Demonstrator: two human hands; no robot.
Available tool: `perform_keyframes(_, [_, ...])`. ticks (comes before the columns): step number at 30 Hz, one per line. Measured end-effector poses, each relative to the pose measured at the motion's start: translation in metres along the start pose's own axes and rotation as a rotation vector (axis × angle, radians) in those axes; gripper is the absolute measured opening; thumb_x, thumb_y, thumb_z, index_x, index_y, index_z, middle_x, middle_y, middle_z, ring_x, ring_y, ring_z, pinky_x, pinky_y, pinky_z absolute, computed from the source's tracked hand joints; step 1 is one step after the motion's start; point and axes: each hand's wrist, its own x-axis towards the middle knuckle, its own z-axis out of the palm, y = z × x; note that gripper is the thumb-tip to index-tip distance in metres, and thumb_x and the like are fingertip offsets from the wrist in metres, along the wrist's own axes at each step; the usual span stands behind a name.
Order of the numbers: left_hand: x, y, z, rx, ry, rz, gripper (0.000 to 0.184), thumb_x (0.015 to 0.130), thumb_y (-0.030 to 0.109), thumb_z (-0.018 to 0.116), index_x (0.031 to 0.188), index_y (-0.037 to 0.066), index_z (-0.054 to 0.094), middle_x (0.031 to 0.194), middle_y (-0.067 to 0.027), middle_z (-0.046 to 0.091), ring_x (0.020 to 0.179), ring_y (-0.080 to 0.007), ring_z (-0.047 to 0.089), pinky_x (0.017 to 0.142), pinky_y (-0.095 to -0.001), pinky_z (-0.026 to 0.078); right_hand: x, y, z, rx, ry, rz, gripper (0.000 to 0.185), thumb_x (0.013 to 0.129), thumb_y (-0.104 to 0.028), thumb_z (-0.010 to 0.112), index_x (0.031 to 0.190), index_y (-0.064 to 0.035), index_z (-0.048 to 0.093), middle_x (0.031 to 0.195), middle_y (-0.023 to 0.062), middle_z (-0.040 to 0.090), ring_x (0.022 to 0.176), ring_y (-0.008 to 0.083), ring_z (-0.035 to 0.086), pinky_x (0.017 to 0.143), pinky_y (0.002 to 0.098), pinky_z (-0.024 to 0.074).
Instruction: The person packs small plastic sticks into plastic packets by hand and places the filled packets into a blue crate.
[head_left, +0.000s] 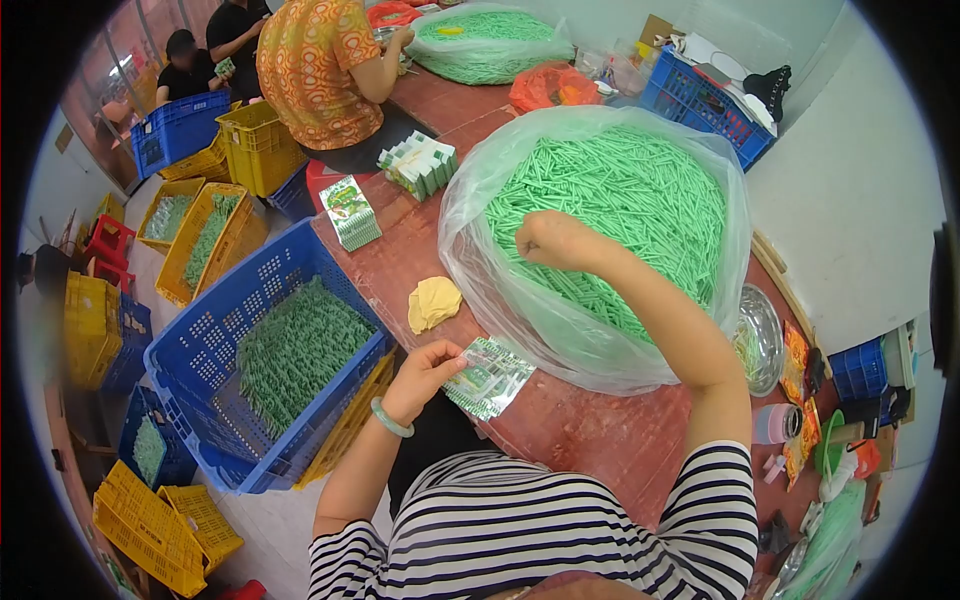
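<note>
My left hand [425, 378] pinches the edge of a green and silver packet [494, 380] that lies at the near table edge. Above a big heap of thin green sticks [630, 190], my right hand [556, 240] is closed with its fingers curled down. Whatever it may hold is hidden. The heap fills a large clear plastic bag [465, 235] with its mouth spread wide. A crumpled yellow cloth [434, 304] sits just beyond my left hand. Stacks of printed packets [350, 212] stand farther back on the table.
A blue crate [185, 400] with many green packets stands left of the table [590, 430]. A metal bowl [760, 340] and a cup [777, 424] are at the right. Across the table sits a person in an orange shirt [318, 75], near another bag of sticks [490, 45].
</note>
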Motion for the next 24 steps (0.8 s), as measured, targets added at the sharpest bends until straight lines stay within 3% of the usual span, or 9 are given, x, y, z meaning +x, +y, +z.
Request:
perform_keyframes(4, [-0.001,0.003,-0.005,-0.16,-0.04,-0.006,0.012,0.095,0.012,0.059,0.103,0.004,0.062,0.093,0.001,0.064,0.085,-0.0056,0.058,0.077,-0.023,0.046,-0.007,0.019,-0.033,0.185,0.227,0.043,0.019,0.072,-0.005,0.07,0.09,-0.0035,0.07,0.088,0.015,0.068,0.082,0.0294,0.066,0.074,0.0391,0.052])
perform_keyframes(7, [-0.003,0.005,-0.006,-0.401,-0.104,-0.038,0.015,0.096,0.011,0.057,0.108,0.004,0.06,0.1,-0.0021,0.066,0.092,-0.0093,0.062,0.083,-0.0264,0.049,-0.011,0.039,-0.046,0.07,0.304,0.164,0.02,0.072,-0.005,0.071,0.092,-0.0026,0.07,0.09,0.016,0.069,0.085,0.0306,0.067,0.076,0.0393,0.0521])
perform_keyframes(11, [-0.002,0.014,-0.004,-0.614,-0.204,-0.124,0.019,0.095,0.009,0.056,0.113,0.002,0.059,0.109,-0.0066,0.066,0.102,-0.0151,0.064,0.092,-0.0318,0.05,-0.009,0.041,-0.033,0.062,0.151,0.175,0.027,0.071,-0.007,0.074,0.096,-0.0004,0.069,0.095,0.0188,0.068,0.09,0.0328,0.066,0.079,0.0411,0.0521])
perform_keyframes(15, [0.003,0.012,0.004,-0.755,-0.274,-0.156,0.024,0.094,0.009,0.057,0.116,0.0,0.058,0.115,-0.0094,0.065,0.106,-0.0174,0.064,0.095,-0.0341,0.05,0.0,0.033,-0.008,-0.112,0.191,0.24,0.029,0.07,-0.009,0.076,0.096,0.0021,0.067,0.095,0.0212,0.067,0.092,0.0349,0.065,0.082,0.0435,0.0526])
perform_keyframes(20, [0.006,0.009,0.014,-0.687,-0.237,-0.17,0.028,0.094,0.009,0.059,0.12,-0.001,0.058,0.115,-0.0095,0.066,0.103,-0.0166,0.065,0.092,-0.0332,0.051,0.013,0.023,0.0,-0.278,0.108,0.357,0.019,0.072,-0.002,0.069,0.091,0.0022,0.067,0.094,0.0236,0.066,0.094,0.0371,0.065,0.079,0.0428,0.0549])
perform_keyframes(24, [0.007,0.007,0.016,-0.548,-0.176,-0.126,0.027,0.094,0.009,0.059,0.119,0.0,0.059,0.111,-0.0076,0.068,0.098,-0.0144,0.066,0.088,-0.0304,0.053,0.018,0.031,0.003,-0.316,0.079,0.324,0.016,0.074,0.005,0.062,0.089,0.0026,0.067,0.095,0.0226,0.067,0.092,0.037,0.067,0.075,0.0428,0.0558])
